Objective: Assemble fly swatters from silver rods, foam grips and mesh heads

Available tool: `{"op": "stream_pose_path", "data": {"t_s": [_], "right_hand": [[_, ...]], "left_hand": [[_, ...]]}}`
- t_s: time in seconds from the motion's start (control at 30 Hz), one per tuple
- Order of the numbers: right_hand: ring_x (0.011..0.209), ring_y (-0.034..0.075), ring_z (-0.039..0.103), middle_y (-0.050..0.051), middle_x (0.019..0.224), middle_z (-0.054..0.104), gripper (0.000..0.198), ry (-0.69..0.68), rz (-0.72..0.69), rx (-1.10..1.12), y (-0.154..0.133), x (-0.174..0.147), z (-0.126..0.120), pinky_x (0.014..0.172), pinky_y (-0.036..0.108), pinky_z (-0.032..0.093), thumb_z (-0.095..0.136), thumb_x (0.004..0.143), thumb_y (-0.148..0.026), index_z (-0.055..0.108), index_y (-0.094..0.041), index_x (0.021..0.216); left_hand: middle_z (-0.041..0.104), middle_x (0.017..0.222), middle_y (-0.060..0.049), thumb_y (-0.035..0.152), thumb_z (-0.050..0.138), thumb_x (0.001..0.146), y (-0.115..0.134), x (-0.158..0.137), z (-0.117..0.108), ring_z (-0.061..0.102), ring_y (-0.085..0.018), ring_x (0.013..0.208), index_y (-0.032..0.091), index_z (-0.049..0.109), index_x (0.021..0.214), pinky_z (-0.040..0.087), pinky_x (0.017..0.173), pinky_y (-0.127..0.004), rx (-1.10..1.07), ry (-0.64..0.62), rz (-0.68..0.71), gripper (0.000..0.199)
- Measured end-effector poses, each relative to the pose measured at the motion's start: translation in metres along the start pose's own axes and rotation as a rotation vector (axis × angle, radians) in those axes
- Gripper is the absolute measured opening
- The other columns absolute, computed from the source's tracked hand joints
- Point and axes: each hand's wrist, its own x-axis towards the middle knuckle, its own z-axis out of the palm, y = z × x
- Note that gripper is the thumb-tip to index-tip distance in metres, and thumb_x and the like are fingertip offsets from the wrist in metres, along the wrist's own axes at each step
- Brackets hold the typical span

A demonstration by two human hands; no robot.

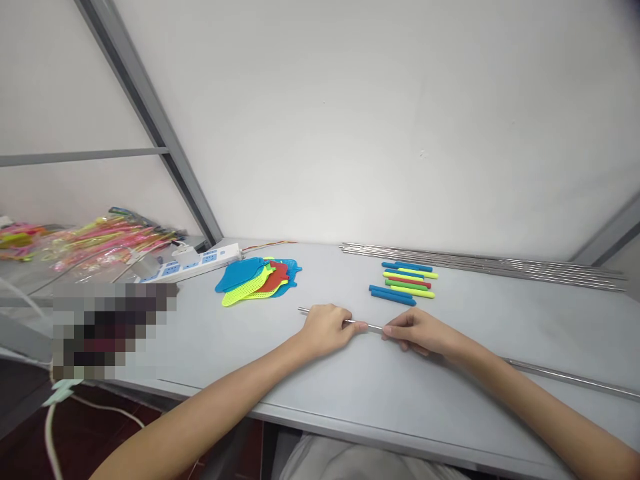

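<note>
Work surface: one flat, grey table point(475, 310). Clock positions are read from my hands, with 12 at the far edge.

A bundle of long, thin, silvery metal rods point(483, 262) lies at 2 o'clock. A silvery metal length point(570, 378) emerges beyond my right forearm point(510, 393), between 3 and 4 o'clock. It lines up with the slim, bright metal rod point(374, 327) spanning my two hands; the forearm hides whether they join. A white power strip with blue sockets point(225, 255) sits at 10 o'clock, beyond a stack of blue, yellow and red perforated plastic paddles point(260, 280). My left hand point(325, 328) is closed around the rod, its free end projecting toward 9 o'clock. My right hand point(417, 331) pinches it between thumb and fingertips. Straight blue, yellow, red and green plastic tubes point(407, 285) lie at 1 o'clock.

Caution: the smooth rod could slip if the right pinch slackens. Uneven pressure between the hands could bend it. A careless swing of the free end could disturb the paddles.
</note>
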Motion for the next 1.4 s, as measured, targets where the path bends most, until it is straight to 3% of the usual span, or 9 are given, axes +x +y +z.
{"op": "stream_pose_path", "data": {"t_s": [0.43, 0.8, 1.0, 1.17, 1.4], "right_hand": [[0.034, 0.002, 0.028, -0.002, 0.051, 0.045, 0.040, -0.006, -0.009, 0.000, -0.001, 0.000, -0.001, 0.033, 0.018, 0.021, 0.042, 0.070, -0.048, 0.061, -0.014, 0.075], [0.035, 0.002, 0.030, -0.002, 0.057, 0.044, 0.037, -0.085, -0.032, -0.010, -0.001, -0.001, -0.005, 0.032, 0.017, 0.021, 0.040, 0.072, -0.047, 0.057, -0.015, 0.082], [0.036, 0.003, 0.031, -0.003, 0.054, 0.041, 0.039, -0.159, -0.028, -0.071, -0.004, -0.006, -0.018, 0.034, 0.017, 0.024, 0.038, 0.073, -0.048, 0.056, -0.016, 0.085], [0.037, 0.003, 0.032, -0.002, 0.054, 0.042, 0.039, -0.145, -0.026, -0.114, 0.001, -0.004, -0.030, 0.036, 0.017, 0.028, 0.035, 0.075, -0.047, 0.056, -0.015, 0.084], [0.039, 0.005, 0.040, -0.002, 0.055, 0.044, 0.037, -0.212, 0.049, -0.069, 0.010, -0.007, -0.041, 0.040, 0.018, 0.033, 0.035, 0.075, -0.047, 0.053, -0.015, 0.081]], "left_hand": [[0.053, 0.051, -0.004, 0.063, 0.018, 0.070, -0.001, 0.001, -0.002, 0.050, -0.015, 0.054, 0.017, 0.055, 0.054, 0.020, 0.047, -0.024, -0.018, -0.013, -0.012, 0.061], [0.050, 0.048, -0.002, 0.063, 0.020, 0.070, -0.013, 0.006, -0.005, 0.043, -0.012, 0.047, 0.017, 0.054, 0.056, 0.020, 0.046, -0.023, -0.057, -0.037, 0.093, 0.058], [0.052, 0.062, -0.002, 0.053, 0.028, 0.074, -0.019, 0.008, -0.009, 0.043, -0.011, 0.054, 0.016, 0.052, 0.066, 0.024, 0.048, -0.021, -0.164, -0.016, 0.199, 0.045], [0.052, 0.067, -0.001, 0.040, 0.026, 0.080, -0.023, 0.009, -0.008, 0.044, -0.011, 0.060, 0.016, 0.051, 0.072, 0.029, 0.053, -0.021, -0.231, -0.045, 0.284, 0.036], [0.050, 0.070, -0.003, 0.036, 0.022, 0.082, -0.021, 0.007, -0.013, 0.045, -0.012, 0.064, 0.015, 0.048, 0.070, 0.031, 0.059, -0.022, -0.125, 0.012, 0.287, 0.035]]}}
